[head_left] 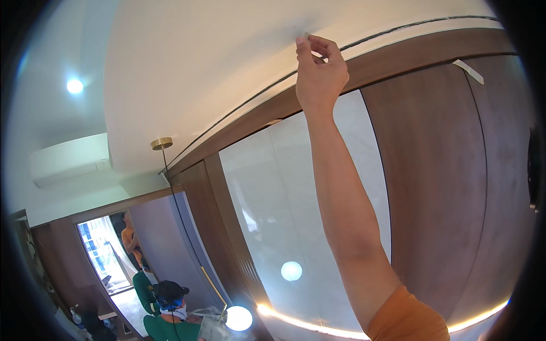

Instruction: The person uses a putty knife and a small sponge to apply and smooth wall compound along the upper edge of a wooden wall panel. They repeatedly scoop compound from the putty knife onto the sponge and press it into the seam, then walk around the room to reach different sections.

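My right hand is raised to the cream ceiling, its arm reaching up from the lower right in an orange sleeve. Thumb and fingers are pinched together on a small pale piece, which meets the ceiling surface or is very near it. Its kind is too small to make out. A faint greyish patch shows on the ceiling around the fingertips. Just behind the hand, a dark groove follows the ceiling's edge above the brown wall trim. My left hand is out of view.
Brown wall panels flank a glossy white panel; a white strip sticks out on them. A pendant lamp hangs by a cord from a brass ceiling mount. Below left is a person in green. An air conditioner is at left.
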A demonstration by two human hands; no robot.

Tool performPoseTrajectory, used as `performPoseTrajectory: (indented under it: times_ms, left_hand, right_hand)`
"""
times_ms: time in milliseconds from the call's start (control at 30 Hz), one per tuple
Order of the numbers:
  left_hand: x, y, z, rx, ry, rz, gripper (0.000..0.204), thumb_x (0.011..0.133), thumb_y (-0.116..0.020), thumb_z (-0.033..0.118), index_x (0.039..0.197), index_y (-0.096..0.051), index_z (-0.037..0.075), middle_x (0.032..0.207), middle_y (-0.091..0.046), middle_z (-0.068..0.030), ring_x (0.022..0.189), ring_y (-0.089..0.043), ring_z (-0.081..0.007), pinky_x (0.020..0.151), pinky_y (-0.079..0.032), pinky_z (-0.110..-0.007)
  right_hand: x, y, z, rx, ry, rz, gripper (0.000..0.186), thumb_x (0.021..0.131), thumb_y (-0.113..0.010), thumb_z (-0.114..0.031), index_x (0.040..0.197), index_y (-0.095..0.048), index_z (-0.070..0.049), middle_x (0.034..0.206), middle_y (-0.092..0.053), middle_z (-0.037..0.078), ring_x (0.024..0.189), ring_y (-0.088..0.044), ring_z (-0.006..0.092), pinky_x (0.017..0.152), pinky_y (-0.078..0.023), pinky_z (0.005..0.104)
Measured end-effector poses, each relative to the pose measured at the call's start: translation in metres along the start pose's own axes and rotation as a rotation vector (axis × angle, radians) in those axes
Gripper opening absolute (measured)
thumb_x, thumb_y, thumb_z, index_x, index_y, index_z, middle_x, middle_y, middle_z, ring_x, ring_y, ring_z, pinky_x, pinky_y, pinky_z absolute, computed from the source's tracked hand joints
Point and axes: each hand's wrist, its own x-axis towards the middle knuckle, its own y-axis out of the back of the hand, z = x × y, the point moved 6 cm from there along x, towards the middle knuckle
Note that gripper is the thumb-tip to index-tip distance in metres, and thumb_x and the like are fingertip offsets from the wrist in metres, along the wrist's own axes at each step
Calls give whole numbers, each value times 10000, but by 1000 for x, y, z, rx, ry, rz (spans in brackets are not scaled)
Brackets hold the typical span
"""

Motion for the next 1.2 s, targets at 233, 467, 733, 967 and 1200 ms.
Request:
performPoseTrajectory:
  times_ms: [233,467,733,967,1200]
  left_hand:
    - [-67,133,-20,1299,-200,1,402,984,-569,210,1332,-599,11,1219,-674,-210,1101,-651,-390,946,-503,-447]
    - [-59,194,-40,974,-254,274,408,1093,-413,268,1296,-624,-17,1195,-694,-187,1123,-636,-325,978,-476,-428]
    - [-81,156,-13,730,-14,148,459,1113,-377,309,1328,-603,-29,1204,-691,-154,1114,-629,-279,966,-471,-420]
    - [-75,147,-25,675,47,146,472,1122,-361,339,1295,-612,-21,1161,-693,-132,1080,-639,-258,937,-482,-419]
    - [-74,139,-40,440,96,175,470,1122,-370,348,1274,-621,-19,1143,-695,-120,1041,-649,-246,898,-496,-398]
  right_hand:
    - [-1,-19,1,9,69,42,304,933,-770,-257,1024,-697,24,997,-739,108,872,-743,190,681,-543,289]
    - [4,-31,9,-17,56,137,269,927,-772,-218,971,-706,40,980,-730,131,856,-740,203,698,-561,338]
    - [-8,-43,11,-145,130,99,185,894,-778,-140,976,-737,21,900,-695,145,773,-674,233,684,-533,365]
    - [-2,-17,3,-12,122,155,288,911,-782,-215,1018,-739,49,854,-757,133,803,-749,208,715,-570,315]
    - [6,-31,3,-20,69,145,286,884,-815,-207,961,-736,56,966,-719,152,823,-750,222,714,-574,326]
